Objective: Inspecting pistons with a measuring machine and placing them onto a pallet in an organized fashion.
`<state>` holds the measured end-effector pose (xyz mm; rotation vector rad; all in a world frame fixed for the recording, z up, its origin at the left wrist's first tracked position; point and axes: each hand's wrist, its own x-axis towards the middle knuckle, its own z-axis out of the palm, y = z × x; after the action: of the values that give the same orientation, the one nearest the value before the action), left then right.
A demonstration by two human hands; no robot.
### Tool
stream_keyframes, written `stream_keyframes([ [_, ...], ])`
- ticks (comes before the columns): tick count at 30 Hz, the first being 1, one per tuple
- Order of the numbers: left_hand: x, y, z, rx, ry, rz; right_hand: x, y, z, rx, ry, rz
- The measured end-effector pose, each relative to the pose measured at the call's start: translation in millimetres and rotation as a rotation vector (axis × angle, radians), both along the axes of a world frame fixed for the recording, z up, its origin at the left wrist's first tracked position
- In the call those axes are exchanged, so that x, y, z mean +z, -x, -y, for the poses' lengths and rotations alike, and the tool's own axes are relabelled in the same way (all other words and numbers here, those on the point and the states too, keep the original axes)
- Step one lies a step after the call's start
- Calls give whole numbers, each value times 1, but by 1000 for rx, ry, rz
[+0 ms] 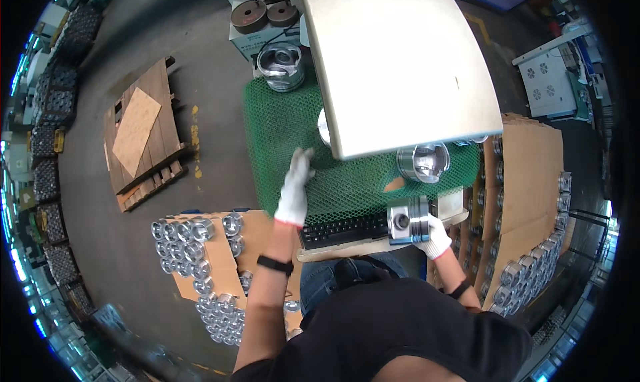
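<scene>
My right hand point(437, 239), in a white knitted glove, grips a metal engine piston point(402, 223) from its right side. The piston is tipped so that its round pin hole shows, above the right end of a black keyboard point(340, 231). Over the green mesh mat point(280, 125), my gloved left hand point(295, 189) reaches forward, holding nothing; its fingers are stretched out and slightly smeared. Another piston point(424, 162) rests on the mat just beyond the held one. At the mat's far left corner stands a further piston point(281, 67).
A large white housing point(400, 62) overhangs the mat and hides part of it. Cardboard layers with rows of pistons lie left point(223, 255) and right point(531, 182) of me. Brown discs point(249, 17) sit on a box at the back. A wooden pallet point(143, 129) lies on the floor at left.
</scene>
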<state>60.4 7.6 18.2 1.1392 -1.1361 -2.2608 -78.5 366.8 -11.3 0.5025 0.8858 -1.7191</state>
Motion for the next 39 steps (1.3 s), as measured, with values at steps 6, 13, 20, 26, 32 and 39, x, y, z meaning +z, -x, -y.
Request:
stream_keyframes([
  [6, -18, 77, 33, -86, -168, -276, 41, 7, -6, 118, -265, -116],
  [13, -74, 1, 9, -461, 637, 193, 62, 3, 94, 289, -318, -353],
  [20, 27, -176, -68, -10, -64, 43, 55, 36, 234, 136, -316, -865],
  [26, 9, -293, -132, 384, -154, 259, 45, 58, 292, 153, -331, -883],
  [32, -8, -336, -164, 603, -168, 305, 48, 54, 301, 322, -312, -1149],
  [39, 1, -280, -143, 576, -167, 125, 114, 63, 302, 768, -566, -1543],
])
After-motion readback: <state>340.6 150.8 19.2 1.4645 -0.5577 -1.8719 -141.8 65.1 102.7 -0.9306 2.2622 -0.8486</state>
